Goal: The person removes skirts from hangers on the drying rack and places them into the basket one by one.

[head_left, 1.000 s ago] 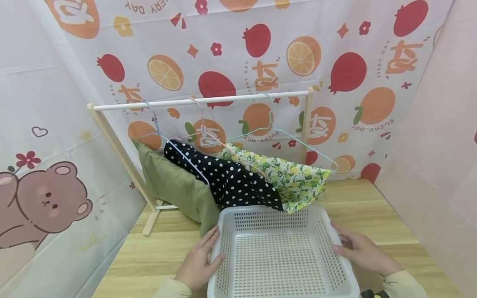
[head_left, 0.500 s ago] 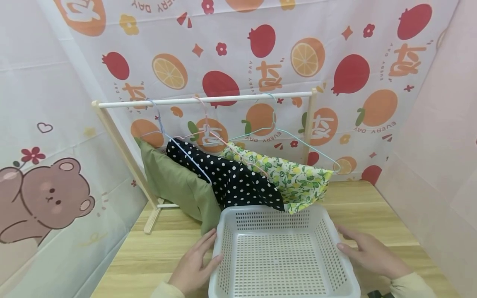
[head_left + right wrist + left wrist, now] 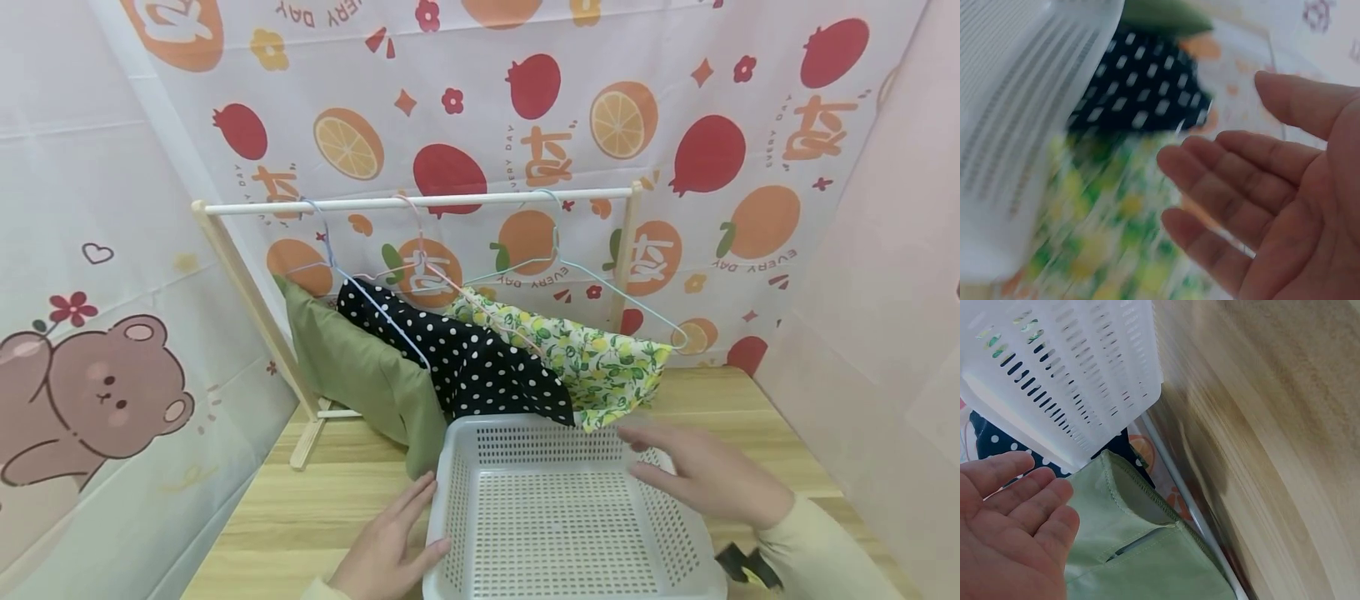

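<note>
A white perforated plastic basket [image 3: 555,517] stands on the table, with nothing in it. My left hand [image 3: 390,537] lies at its left side, fingers straight; in the left wrist view the left hand [image 3: 1016,519] appears below the basket. Above the basket's right rim hovers my right hand [image 3: 705,475], fingers extended and holding nothing. Behind the basket hang a green cloth [image 3: 367,367], a black polka-dot cloth [image 3: 480,367] and a lemon-print cloth [image 3: 600,358]. The right wrist view is blurred; there the right hand [image 3: 1260,194] is near the lemon-print cloth.
A rack with a white rod [image 3: 487,200] and wooden posts bears a blue hanger [image 3: 375,304], a pink hanger [image 3: 422,250] and a mint hanger [image 3: 622,292]. A fruit-print curtain [image 3: 480,92] covers the back. A small black item [image 3: 742,567] is by the right wrist.
My right hand has left the basket's right side and risen up and left over its rim. The left hand has shifted slightly down. The basket has hardly moved.
</note>
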A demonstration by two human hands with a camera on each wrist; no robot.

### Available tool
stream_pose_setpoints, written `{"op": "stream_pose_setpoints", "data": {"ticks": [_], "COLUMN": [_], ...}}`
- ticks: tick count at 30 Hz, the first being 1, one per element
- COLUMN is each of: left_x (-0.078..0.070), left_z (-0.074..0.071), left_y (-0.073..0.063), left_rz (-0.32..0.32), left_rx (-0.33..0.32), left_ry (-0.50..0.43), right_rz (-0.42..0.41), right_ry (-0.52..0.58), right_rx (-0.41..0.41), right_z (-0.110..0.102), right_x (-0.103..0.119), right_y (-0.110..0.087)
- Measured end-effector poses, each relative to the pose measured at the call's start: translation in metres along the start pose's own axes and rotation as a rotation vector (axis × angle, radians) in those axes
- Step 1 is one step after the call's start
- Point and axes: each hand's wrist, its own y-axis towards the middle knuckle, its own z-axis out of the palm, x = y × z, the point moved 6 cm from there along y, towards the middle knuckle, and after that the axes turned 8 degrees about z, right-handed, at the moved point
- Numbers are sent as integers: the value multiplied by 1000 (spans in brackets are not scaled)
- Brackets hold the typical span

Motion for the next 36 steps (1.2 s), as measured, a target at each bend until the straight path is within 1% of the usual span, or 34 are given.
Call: {"op": "stream_pose_setpoints", "data": {"ticks": [3,6,8,11,14,18,20,22,24,26,30,31,33,36], "left_x": [0,0,0,-1,-3,-7,-8,-9,-10,-10,-12,-12,-12,-11], "left_z": [3,6,8,9,9,9,9,10,10,9,6,6,5,6], "left_y": [1,4,5,7,8,8,7,7,6,6,5,5,4,4], "left_rz": [14,13,13,33,77,154,192,217,229,230,222,218,204,179], "left_rx": [15,36,47,57,55,38,28,25,24,26,25,26,35,54], "left_ry": [-4,-8,-4,13,48,98,113,118,125,129,154,157,162,163], "right_rz": [-104,-173,-218,-226,-199,-155,-126,-94,-60,-39,-32,-36,-34,-17], "right_ry": [10,25,35,46,40,38,58,90,137,180,268,308,423,642], "right_rx": [53,108,127,146,120,75,62,59,70,87,129,139,166,221], "right_z": [3,12,20,29,36,43,46,49,52,55,66,69,74,82], "right_x": [28,55,72,93,107,119,123,126,129,132,140,142,147,153], "right_y": [29,62,85,117,148,187,203,217,227,236,249,252,257,263]}}
